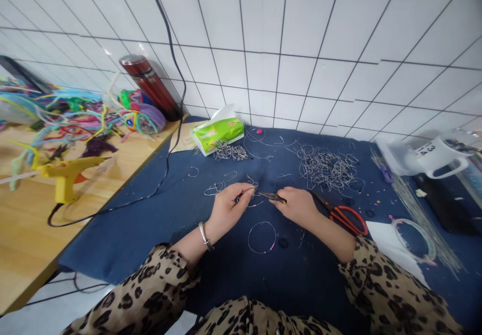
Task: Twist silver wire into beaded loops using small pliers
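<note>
My left hand [234, 200] is closed in a pinch on a thin piece of wire [255, 188] at the middle of the dark blue cloth. My right hand [299, 207] grips a pair of pliers [274, 197], whose jaws point left at the wire. Whether the jaws touch it I cannot tell. Below the hands lies a wire ring with pink beads [271, 247], beside a small dark ring [283, 243]. Left of my left hand are several bent wire pieces [214, 189]. Scissors with orange handles [352, 219] rest by my right forearm.
A tangle of wire pieces [327, 166] lies at the back right, a smaller heap [230, 151] by the green tissue pack [220, 133]. Straight wires [425, 219] and a white mug [439, 156] are at right. A yellow glue gun [68, 174] and its black cord [165, 169] lie left.
</note>
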`<state>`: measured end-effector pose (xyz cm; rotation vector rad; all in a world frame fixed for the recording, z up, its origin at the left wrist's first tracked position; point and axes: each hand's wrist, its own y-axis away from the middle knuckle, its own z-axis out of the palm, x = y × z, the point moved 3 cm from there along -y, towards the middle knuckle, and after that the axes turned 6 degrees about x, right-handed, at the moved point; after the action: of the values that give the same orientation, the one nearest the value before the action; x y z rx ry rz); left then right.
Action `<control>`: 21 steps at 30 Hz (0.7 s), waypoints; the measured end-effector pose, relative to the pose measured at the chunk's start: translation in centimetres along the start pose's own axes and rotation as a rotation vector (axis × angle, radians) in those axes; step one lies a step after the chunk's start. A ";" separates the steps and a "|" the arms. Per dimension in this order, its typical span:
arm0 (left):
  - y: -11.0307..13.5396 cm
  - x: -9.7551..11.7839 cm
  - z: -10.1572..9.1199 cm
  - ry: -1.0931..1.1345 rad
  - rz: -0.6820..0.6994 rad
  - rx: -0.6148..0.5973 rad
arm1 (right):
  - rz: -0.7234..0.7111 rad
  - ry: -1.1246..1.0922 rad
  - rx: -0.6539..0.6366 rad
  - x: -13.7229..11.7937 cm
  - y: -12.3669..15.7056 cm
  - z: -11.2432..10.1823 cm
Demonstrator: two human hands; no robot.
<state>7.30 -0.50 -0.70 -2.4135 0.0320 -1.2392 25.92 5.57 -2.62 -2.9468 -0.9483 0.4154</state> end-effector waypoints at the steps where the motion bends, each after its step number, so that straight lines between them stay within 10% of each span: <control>1: 0.0 -0.1 0.1 0.018 -0.017 -0.020 | 0.006 -0.004 0.002 0.0 0.0 0.0; 21: -0.2 -1.7 1.3 0.433 -0.317 -0.140 | 0.039 -0.288 -0.044 0.3 -0.3 -0.6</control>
<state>7.27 0.52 -2.55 -2.2752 -0.1453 -1.9461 26.07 6.03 -2.10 -3.0028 -0.9346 0.8495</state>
